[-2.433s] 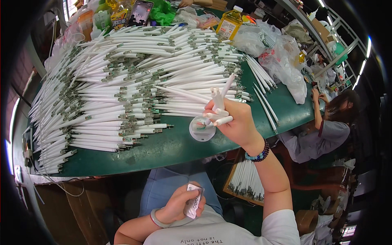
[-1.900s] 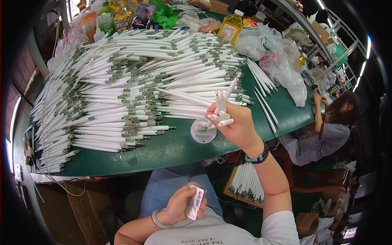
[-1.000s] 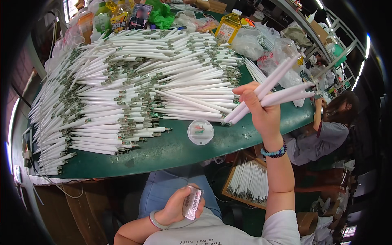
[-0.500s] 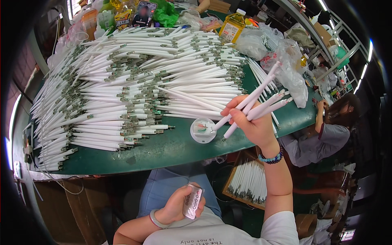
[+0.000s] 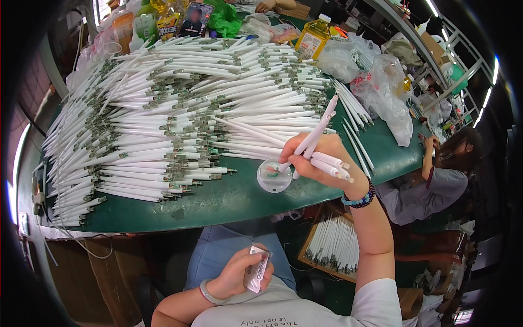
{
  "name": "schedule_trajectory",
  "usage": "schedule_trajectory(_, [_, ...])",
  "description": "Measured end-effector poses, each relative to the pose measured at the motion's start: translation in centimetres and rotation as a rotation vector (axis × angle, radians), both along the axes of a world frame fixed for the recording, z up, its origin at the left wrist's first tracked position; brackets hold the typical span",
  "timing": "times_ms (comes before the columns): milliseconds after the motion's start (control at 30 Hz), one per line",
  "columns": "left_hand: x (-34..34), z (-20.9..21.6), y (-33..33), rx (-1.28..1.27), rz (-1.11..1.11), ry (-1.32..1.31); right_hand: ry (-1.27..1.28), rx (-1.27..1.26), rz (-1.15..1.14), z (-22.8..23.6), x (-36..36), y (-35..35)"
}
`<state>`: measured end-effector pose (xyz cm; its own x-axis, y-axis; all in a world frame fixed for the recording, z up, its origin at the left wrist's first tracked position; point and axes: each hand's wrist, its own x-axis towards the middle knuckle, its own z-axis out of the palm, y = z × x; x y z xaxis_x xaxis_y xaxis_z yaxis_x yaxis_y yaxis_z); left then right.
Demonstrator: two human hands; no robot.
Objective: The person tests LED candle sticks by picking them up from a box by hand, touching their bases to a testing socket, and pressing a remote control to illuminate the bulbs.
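Observation:
My right hand [image 5: 322, 158] is closed round several slim white sticks [image 5: 317, 132] that fan out to both sides of the fingers. The lower end of one stick is at a small round white dish [image 5: 274, 188] with something green and reddish inside; whether it touches the contents I cannot tell. Down by my lap, my left hand [image 5: 245, 270] grips a small blister pack [image 5: 257, 270] with round dark spots in it. A big heap of like white sticks [image 5: 136, 158] with greenish, metallic ends covers the table left of the dish.
The green table [image 5: 218, 206] curves across in front of me. Clear plastic bags [image 5: 389, 103], a yellow bottle [image 5: 313, 38] and a phone [image 5: 195, 19] stand or lie behind the heap. A box of sticks [image 5: 332, 245] sits below the edge; a co-worker [image 5: 444, 174] sits at right.
My right hand has come down and left, bringing the sticks with it; their upper ends swing left, and the lower end of one reaches further into the dish. My left hand stays put.

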<state>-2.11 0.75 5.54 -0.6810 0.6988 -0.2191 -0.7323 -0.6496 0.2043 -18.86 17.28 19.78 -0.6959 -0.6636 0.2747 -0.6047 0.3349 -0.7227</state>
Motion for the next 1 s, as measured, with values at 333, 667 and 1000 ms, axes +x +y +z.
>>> schedule_trajectory(333, [-0.09,0.64,0.13,-0.027,0.003,-0.001,0.062,0.047,0.033,0.00,-0.14,-0.38])
schedule_trajectory(667, [0.16,0.99,0.32,-0.021,-0.050,0.041,0.068,0.040,0.032,-0.10,-0.01,-0.26])
schedule_trajectory(1000, [0.26,0.36,0.31,0.093,-0.028,0.001,0.002,-0.051,0.019,-0.11,-0.14,-0.08])
